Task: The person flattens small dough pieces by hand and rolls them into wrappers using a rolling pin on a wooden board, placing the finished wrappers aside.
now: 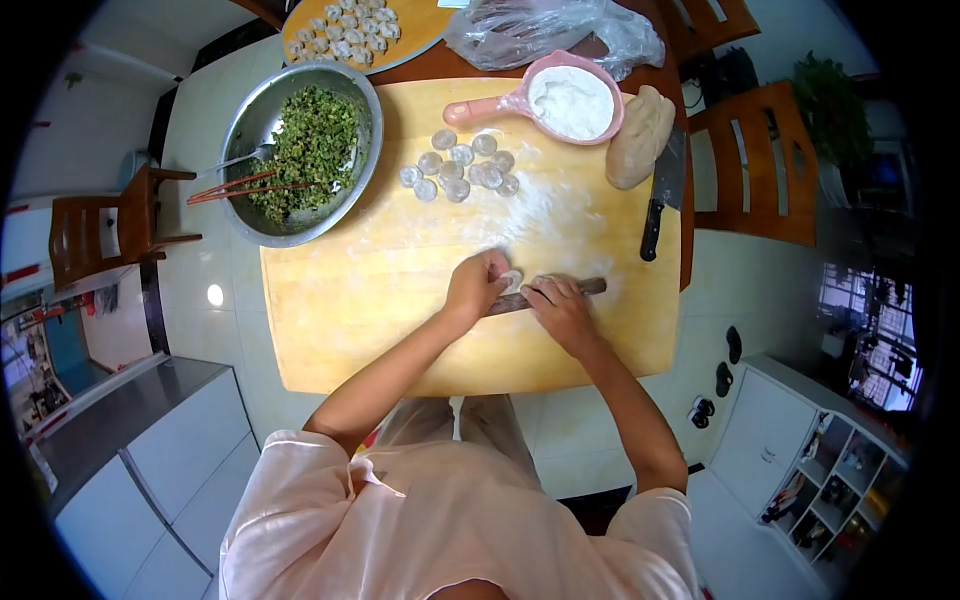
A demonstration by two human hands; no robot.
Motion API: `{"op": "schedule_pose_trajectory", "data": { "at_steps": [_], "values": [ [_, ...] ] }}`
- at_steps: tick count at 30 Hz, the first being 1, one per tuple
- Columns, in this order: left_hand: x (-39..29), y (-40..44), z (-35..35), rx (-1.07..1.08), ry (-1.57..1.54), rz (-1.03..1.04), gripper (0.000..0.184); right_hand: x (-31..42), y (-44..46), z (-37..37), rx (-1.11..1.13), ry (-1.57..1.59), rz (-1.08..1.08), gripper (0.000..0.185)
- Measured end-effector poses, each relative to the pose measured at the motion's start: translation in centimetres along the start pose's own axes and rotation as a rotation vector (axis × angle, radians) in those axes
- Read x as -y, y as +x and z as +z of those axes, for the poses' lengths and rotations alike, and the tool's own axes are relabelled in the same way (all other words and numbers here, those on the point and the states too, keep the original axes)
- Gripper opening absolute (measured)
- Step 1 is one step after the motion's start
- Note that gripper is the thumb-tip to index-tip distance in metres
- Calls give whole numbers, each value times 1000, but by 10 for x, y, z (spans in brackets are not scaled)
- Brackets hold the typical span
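Observation:
My left hand (pixel 474 292) pinches the edge of a small round dough wrapper (pixel 512 280) at the front middle of the wooden board (pixel 340 330). Across the board beside it lies a dark wooden rolling pin (pixel 596 286), with my right hand (pixel 562 308) pressed over it, fingers curled. The pin's left part runs close to the wrapper; whether it rests on the dough is hidden by my fingers. Farther back, several flattened dough rounds (pixel 453 171) lie in a loose group, dusted with flour.
A steel bowl (pixel 372 150) at left holds green filling, a spoon and chopsticks (pixel 230 192). Behind stand a tray of dumplings (pixel 415 42) and a plastic bag (pixel 560 30). At right are a pink ladle of flour (pixel 485 108), a dough lump (pixel 640 140) and a cleaver (pixel 668 178).

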State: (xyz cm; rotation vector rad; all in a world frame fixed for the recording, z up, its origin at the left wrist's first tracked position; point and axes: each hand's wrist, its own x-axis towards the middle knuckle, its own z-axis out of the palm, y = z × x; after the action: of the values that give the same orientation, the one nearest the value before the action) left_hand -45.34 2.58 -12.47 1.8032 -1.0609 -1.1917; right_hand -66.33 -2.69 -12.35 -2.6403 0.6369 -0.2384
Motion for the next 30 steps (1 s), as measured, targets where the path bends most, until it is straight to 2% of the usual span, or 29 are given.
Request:
{"op": "schedule_pose_trajectory", "data": {
  "at_steps": [3,4,5,8,12,15,16,19,20,23,24,27,30],
  "values": [
    [-10,-7,8,-103,234,122,13,18,25,-19,-132,103,160,55],
    [-8,-6,9,-128,285,168,16,18,32,-12,-127,52,251,63],
    [-5,-7,10,-150,336,213,19,18,39,-6,-123,-7,279,62],
    [-15,2,0,-28,402,253,5,15,65,0,-130,-146,313,56],
    [3,21,4,-49,409,259,5,9,83,-1,-131,-213,337,59],
    [0,9,-7,-49,336,136,7,30,40,7,-44,-174,349,62],
    [-10,7,-12,-9,341,-19,7,35,29,5,-33,-186,345,64],
    [-13,-3,-16,-24,305,-53,8,29,49,7,-45,-231,380,63],
    [-16,-4,-14,-41,293,-6,10,24,65,6,-66,-226,375,59],
    [-3,18,-3,4,539,5,12,14,98,5,-134,-212,389,55],
    [-3,22,-3,-46,537,18,12,15,103,3,-134,-219,391,54],
    [3,16,-12,-58,401,152,10,29,70,8,-68,-217,403,55],
    [2,7,-19,-52,272,14,12,41,34,12,-64,-238,402,58]
  ]
}}
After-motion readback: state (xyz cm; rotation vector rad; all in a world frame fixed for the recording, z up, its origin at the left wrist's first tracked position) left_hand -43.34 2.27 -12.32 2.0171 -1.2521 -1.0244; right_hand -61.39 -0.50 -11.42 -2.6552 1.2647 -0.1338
